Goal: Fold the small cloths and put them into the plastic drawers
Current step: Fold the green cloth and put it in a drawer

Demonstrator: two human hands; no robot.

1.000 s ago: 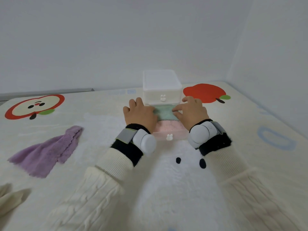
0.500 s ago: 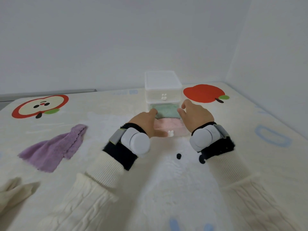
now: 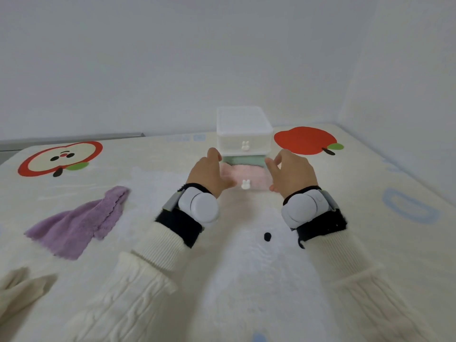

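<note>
Open hands at the drawers

Both hands are open and hold nothing: left hand (image 3: 209,172) and right hand (image 3: 292,172) flank the plastic drawers (image 3: 244,134), where green cloth (image 3: 243,160) and pink cloth (image 3: 246,172) lie. Purple cloth (image 3: 79,223) lies on the mat (image 3: 370,218), well apart.

Little legible writing anywhere.
The cream play mat with printed red apples (image 3: 370,183) carries one large pale blue letter "D" (image 3: 409,206) at its right side; other small blue marks by the far edge and near edge are too blurred to read.
</note>
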